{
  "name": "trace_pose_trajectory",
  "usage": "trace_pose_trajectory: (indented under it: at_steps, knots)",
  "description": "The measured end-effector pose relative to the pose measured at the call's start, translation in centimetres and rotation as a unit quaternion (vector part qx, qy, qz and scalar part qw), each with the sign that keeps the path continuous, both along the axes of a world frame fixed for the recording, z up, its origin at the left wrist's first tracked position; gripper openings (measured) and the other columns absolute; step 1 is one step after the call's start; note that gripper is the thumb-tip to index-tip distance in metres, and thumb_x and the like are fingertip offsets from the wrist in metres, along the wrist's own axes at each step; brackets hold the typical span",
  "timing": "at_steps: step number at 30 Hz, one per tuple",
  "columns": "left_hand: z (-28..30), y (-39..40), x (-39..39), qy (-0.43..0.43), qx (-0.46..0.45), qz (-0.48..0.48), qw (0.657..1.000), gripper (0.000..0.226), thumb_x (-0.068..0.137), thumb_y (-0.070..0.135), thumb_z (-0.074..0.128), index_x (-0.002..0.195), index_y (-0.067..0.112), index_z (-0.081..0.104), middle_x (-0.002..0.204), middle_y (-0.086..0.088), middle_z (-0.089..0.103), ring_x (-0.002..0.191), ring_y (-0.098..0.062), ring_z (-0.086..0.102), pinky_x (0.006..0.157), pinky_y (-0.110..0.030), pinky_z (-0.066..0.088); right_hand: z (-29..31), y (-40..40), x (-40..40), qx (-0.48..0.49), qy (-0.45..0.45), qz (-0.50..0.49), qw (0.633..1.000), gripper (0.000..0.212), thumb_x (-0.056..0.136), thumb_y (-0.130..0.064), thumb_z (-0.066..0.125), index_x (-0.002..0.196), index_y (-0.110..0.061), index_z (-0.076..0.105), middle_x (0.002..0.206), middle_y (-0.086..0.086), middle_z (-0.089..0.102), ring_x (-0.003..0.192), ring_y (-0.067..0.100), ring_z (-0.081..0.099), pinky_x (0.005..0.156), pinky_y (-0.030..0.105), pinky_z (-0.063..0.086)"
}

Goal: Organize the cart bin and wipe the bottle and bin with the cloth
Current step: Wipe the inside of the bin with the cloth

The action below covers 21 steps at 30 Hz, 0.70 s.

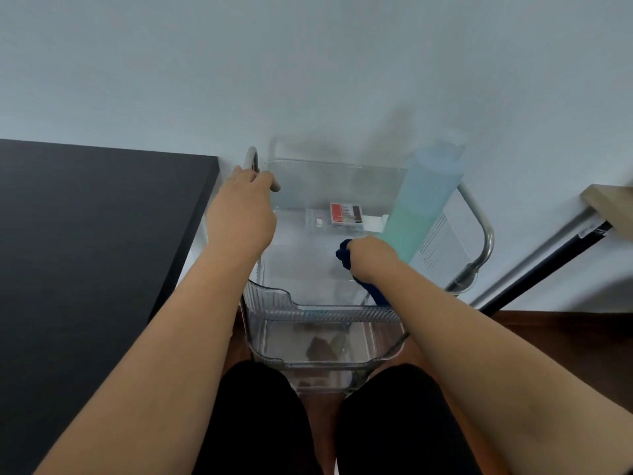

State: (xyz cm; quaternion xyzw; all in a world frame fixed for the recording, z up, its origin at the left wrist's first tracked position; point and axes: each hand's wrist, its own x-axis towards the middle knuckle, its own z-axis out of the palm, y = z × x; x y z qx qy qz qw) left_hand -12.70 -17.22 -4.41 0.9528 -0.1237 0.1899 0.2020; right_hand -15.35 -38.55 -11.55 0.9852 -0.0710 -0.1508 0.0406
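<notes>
Fingers (359, 250) around dark blue cloth (344, 257)

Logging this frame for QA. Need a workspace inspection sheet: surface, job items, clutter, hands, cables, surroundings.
Surface: clear cart bin, top tier of a cart with chrome rail.
Job's things: blue-green bottle upright at the bin's right; dark blue cloth inside the bin.
Clutter: small red-labelled box at the bin's back.
Hands: left hand grips the cart handle; right hand holds the cloth.
Cables: nothing seen.
Surroundings: black tabletop left, white wall behind, wood floor.
</notes>
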Motion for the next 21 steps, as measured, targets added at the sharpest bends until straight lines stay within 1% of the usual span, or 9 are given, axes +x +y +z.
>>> trace_pose_trajectory:
  at_steps: [2, 4, 6, 9, 12, 14, 16, 19, 21]
  knots:
    - [0.0, 0.0, -0.1, -0.002, -0.004, 0.012, 1.0, 0.047, 0.082, -0.008, 0.048, 0.119, 0.019, 0.06, 0.12, -0.005, 0.059, 0.102, -0.032, 0.057, 0.073, -0.038, 0.043, 0.2, -0.3, -1.1, 0.007, 0.02, 0.025, 0.999, 0.034, 0.091, -0.008, 0.05, 0.124, -0.011, 0.058, 0.116, 0.015, 0.063, 0.102, 0.033, 0.06, 0.072, 0.035, 0.046]
    - [-0.1, -0.1, 0.0, -0.002, 0.008, 0.019, 1.0, 0.049, 0.081, -0.01, 0.048, 0.12, 0.017, 0.06, 0.119, -0.007, 0.062, 0.111, -0.036, 0.053, 0.097, -0.05, 0.04, 0.5, -0.7, -2.3, 0.022, 0.036, 0.058, 0.997, 0.04, 0.09, -0.006, 0.05, 0.127, -0.017, 0.059, 0.117, 0.013, 0.064, 0.103, 0.033, 0.06, 0.075, 0.034, 0.046]
    - [0.0, -0.2, 0.1, 0.003, 0.042, 0.025, 0.999, 0.051, 0.081, -0.01, 0.048, 0.123, 0.017, 0.058, 0.121, -0.007, 0.062, 0.125, -0.038, 0.043, 0.109, -0.057, 0.028, 1.5, -1.5, -3.5, 0.058, 0.058, 0.077, 0.994, 0.046, 0.087, -0.002, 0.048, 0.124, -0.024, 0.064, 0.114, 0.01, 0.066, 0.101, 0.031, 0.06, 0.08, 0.033, 0.048]
    - [0.0, -0.2, 0.3, 0.005, 0.043, 0.018, 0.999, 0.052, 0.081, -0.009, 0.048, 0.126, 0.015, 0.057, 0.125, -0.007, 0.062, 0.133, -0.039, 0.035, 0.111, -0.058, 0.024, 4.3, -3.5, -4.2, 0.094, 0.045, 0.038, 0.994, 0.049, 0.079, 0.003, 0.046, 0.109, -0.026, 0.072, 0.105, 0.007, 0.069, 0.094, 0.026, 0.06, 0.08, 0.032, 0.049]
    - [0.2, -0.1, 0.0, 0.014, 0.008, -0.003, 1.0, 0.053, 0.083, -0.009, 0.046, 0.13, 0.012, 0.055, 0.13, -0.008, 0.06, 0.136, -0.039, 0.03, 0.101, -0.045, 0.034, 7.1, -5.3, -4.2, 0.075, -0.028, -0.012, 0.997, 0.044, 0.077, 0.0, 0.05, 0.104, -0.026, 0.073, 0.103, 0.007, 0.067, 0.083, 0.024, 0.055, 0.071, 0.028, 0.041]
    - [0.4, -0.2, -0.3, 0.019, 0.013, -0.019, 1.0, 0.052, 0.086, -0.008, 0.046, 0.135, 0.01, 0.052, 0.142, -0.008, 0.052, 0.14, -0.038, 0.025, 0.096, -0.039, 0.037, 7.6, -5.2, -4.3, 0.01, -0.009, -0.021, 1.0, 0.038, 0.078, -0.003, 0.05, 0.101, -0.025, 0.072, 0.105, 0.008, 0.066, 0.082, 0.027, 0.057, 0.069, 0.029, 0.041]
    - [0.5, -0.1, -0.6, 0.019, 0.037, -0.033, 0.999, 0.053, 0.087, -0.009, 0.047, 0.138, 0.007, 0.047, 0.157, -0.009, 0.033, 0.143, -0.036, 0.023, 0.104, -0.039, 0.033, 6.6, -4.1, -4.4, -0.034, 0.057, -0.015, 0.998, 0.03, 0.084, -0.006, 0.048, 0.097, -0.025, 0.067, 0.112, 0.009, 0.066, 0.087, 0.028, 0.058, 0.075, 0.03, 0.045]
    - [0.5, 0.1, -1.0, 0.024, 0.006, -0.023, 0.999, 0.061, 0.087, -0.01, 0.048, 0.144, 0.007, 0.039, 0.163, -0.01, 0.013, 0.134, -0.036, 0.039, 0.095, -0.04, 0.042, 4.2, -2.6, -4.3, -0.065, 0.154, -0.006, 0.986, 0.032, 0.096, -0.015, 0.046, 0.126, -0.022, 0.057, 0.127, 0.01, 0.056, 0.111, 0.031, 0.054, 0.092, 0.035, 0.045]
    - [0.4, 0.1, -1.3, 0.035, -0.017, -0.012, 0.999, 0.07, 0.087, -0.01, 0.048, 0.151, 0.009, 0.026, 0.163, -0.011, 0.012, 0.133, -0.035, 0.041, 0.095, -0.038, 0.042, 3.4, -1.8, -4.0, -0.059, 0.163, -0.011, 0.985, 0.032, 0.099, -0.016, 0.041, 0.129, -0.013, 0.052, 0.129, 0.013, 0.055, 0.114, 0.031, 0.053, 0.092, 0.034, 0.043]
